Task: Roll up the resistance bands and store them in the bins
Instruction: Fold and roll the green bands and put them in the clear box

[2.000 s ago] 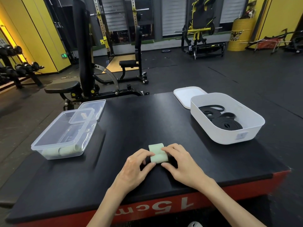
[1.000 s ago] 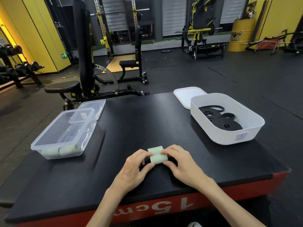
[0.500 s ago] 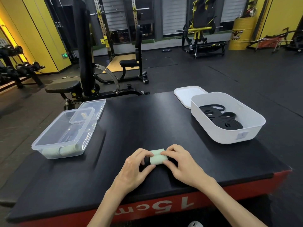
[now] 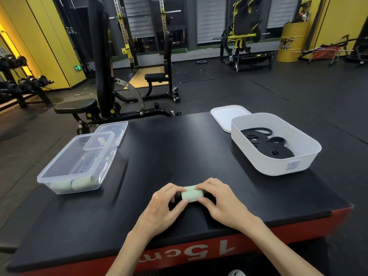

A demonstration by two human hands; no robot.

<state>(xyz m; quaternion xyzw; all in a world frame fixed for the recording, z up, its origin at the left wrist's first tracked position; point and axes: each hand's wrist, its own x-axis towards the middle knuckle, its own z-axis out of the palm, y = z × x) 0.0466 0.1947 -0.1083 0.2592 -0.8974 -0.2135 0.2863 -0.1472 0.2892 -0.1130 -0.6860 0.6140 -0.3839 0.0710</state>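
While a dumbbell rack is standing at the far left edge of the frame, a clear bin is sitting on the left side of the black worktop. It is holding pale green rolled bands against its near wall. Its clear lid is lying flat just behind it, touching its far corner, and a black weight bench is standing on the floor beyond that.

In the lower middle of the frame, the left hand is curling around the left end of a pale green band roll, with the fingers over the top and the thumb pressing from the near side. The roll is lying crosswise on the worktop close to its near edge, between the two bins. The right hand is gripping the roll's right end the same way, pinching it between fingertips and thumb.

Right of centre, a white lid is lying at the far edge of the worktop, partly tucked behind a white bin. Coiled black bands are resting inside that bin. In the upper right of the frame, a yellow drum is standing on the gym floor.
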